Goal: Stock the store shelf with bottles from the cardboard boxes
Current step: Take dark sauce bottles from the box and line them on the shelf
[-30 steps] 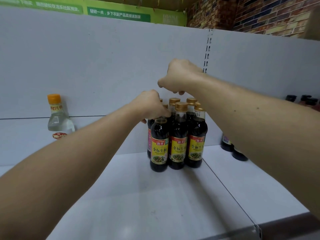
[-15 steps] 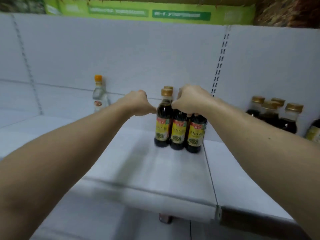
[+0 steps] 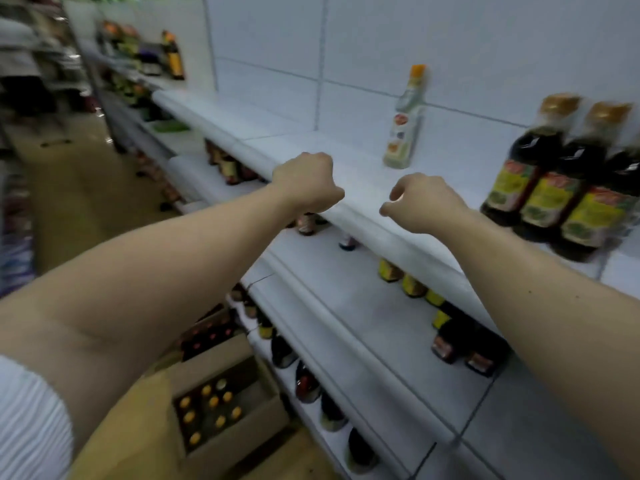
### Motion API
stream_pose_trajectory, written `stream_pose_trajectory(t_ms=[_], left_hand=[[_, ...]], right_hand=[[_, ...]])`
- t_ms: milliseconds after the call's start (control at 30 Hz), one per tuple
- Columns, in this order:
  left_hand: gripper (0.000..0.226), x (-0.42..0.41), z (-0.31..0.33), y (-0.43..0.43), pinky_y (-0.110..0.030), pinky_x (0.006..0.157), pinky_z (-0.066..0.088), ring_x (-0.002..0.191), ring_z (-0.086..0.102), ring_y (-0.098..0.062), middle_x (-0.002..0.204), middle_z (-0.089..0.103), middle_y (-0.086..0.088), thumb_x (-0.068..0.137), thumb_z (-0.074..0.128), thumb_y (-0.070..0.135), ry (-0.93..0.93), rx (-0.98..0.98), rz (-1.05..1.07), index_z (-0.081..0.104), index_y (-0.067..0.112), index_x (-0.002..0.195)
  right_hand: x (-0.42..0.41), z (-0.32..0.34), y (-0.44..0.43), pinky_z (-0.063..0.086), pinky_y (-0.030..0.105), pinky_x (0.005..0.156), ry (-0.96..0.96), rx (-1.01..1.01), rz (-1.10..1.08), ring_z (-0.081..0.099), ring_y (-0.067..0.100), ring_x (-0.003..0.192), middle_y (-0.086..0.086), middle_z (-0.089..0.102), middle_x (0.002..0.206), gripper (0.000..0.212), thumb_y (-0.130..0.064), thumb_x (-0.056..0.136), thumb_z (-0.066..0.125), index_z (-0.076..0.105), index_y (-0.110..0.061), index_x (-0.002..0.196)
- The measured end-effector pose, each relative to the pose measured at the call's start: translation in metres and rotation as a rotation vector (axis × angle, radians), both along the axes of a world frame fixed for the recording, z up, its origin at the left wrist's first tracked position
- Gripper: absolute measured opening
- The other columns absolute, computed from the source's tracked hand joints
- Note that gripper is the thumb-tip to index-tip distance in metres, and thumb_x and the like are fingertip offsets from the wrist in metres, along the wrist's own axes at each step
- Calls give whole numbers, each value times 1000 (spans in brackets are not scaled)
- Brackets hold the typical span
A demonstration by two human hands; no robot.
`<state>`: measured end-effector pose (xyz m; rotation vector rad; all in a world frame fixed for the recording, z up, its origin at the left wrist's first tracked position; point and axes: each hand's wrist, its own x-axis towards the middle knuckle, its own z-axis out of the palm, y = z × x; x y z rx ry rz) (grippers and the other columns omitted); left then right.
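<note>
Across the upper right, white back panel (image 3: 450,46), seamed into rectangles. Right of center, upright and alone, a pale bottle with an orange cap (image 3: 405,126). Down the left side, tan floor (image 3: 69,188). At the far left edge, blurred racks of goods (image 3: 17,237). Upper left, a flat green item (image 3: 169,125), too blurred to identify.

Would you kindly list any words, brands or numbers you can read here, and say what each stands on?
Nothing is legible; the frame is motion-blurred.
Yellow-and-red labels on the dark bottles: too blurred to read.
Pale label on the clear bottle: too blurred.
Labels on the lower-shelf bottles: too small and blurred.
</note>
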<state>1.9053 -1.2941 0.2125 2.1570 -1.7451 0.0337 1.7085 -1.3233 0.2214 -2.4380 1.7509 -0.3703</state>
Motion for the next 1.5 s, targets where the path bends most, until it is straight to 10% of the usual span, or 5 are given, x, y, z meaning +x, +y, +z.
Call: stream_pose_trajectory(t_ms=[500, 800, 1500], left_hand=[[18, 228, -138, 137, -36, 70, 48, 84, 59, -23, 94, 61, 2, 90, 59, 37, 91, 190, 335, 59, 24, 102], [14, 342, -217, 143, -42, 82, 57, 93, 64, -24, 98, 65, 3, 93, 59, 38, 163, 314, 287, 58, 26, 102], [22, 378, -362, 83, -36, 76, 54, 102, 62, -22, 114, 64, 1, 96, 56, 28, 238, 681, 324, 57, 23, 118]], right_hand=[[245, -98, 65, 58, 40, 84, -24, 134, 333, 65, 29, 96, 6, 70, 105, 27, -40, 89, 64, 70, -22, 108], [345, -185, 75, 49, 25, 59, 74, 346, 200, 63, 17, 75, 1, 65, 86, 17, -33, 98, 62, 64, -22, 110], [394, -358, -31, 52, 30, 74, 103, 683, 272, 66, 25, 97, 5, 69, 108, 31, -32, 98, 60, 61, -17, 124]])
